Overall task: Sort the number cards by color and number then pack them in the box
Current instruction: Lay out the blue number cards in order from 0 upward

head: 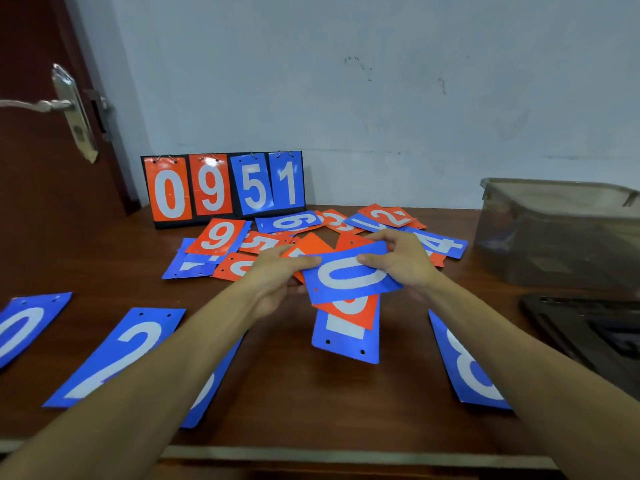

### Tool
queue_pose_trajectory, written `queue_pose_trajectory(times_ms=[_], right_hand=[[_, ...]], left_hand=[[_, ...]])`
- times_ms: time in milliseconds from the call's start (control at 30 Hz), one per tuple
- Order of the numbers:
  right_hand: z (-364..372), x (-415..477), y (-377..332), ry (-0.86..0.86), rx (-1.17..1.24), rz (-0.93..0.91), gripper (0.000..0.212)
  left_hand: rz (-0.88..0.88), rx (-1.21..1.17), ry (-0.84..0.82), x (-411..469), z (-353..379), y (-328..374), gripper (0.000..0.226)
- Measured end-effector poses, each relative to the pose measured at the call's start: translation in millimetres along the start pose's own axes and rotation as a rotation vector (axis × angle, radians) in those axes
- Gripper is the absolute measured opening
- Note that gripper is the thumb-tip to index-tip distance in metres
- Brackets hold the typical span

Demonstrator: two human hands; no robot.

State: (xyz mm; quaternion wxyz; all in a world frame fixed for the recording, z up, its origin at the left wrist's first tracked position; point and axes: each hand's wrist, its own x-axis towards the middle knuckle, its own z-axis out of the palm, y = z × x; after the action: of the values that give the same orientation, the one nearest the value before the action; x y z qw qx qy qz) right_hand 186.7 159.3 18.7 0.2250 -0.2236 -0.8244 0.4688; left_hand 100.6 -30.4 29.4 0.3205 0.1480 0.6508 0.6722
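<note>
The left hand (pixel 277 271) and right hand (pixel 401 261) hold a fanned stack of cards above the table (pixel 277 403), one hand at each end. On each hand the thumb lies on the top face and the fingers curl beneath, pinching the stack.

The top card is a blue 0 card (pixel 349 275), lying crosswise. An orange card (pixel 349 308) shows below it, and a blue card (pixel 346 337) hangs lowest, its punched holes at the near edge.

Beyond the hands, a loose pile of cards (pixel 242 240), orange and blue mixed, lies on the table. Nearer the person, separate blue cards lie flat:
- a blue 2 card (pixel 121 355) beside the left forearm;
- a second blue 0 card (pixel 24 327) at the far left;
- a blue 8 card (pixel 467 368) beside the right forearm.

The clear box (pixel 554 233) stands at the right of the table, open-topped. A scoreboard stand (pixel 225 188) reading 0 9 5 1 stands against the wall.
</note>
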Motion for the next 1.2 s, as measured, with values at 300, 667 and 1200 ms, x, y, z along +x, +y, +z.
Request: queue_pose_trajectory(times_ms=[300,667,1200], right_hand=[[33,-12,-10,0.232,0.248,0.191,0.02],[12,-24,-31,-0.202,-0.241,0.0,0.074],[39,-2,-46,0.021,0.545,0.166,0.01]], left_hand=[[0.087,-0.142,0.072,-15,2,-17,0.021],[0.036,0.349,0.049,-35,-15,6,0.06],[0.07,0.066,0.336,-47,-80,18,0.051]])
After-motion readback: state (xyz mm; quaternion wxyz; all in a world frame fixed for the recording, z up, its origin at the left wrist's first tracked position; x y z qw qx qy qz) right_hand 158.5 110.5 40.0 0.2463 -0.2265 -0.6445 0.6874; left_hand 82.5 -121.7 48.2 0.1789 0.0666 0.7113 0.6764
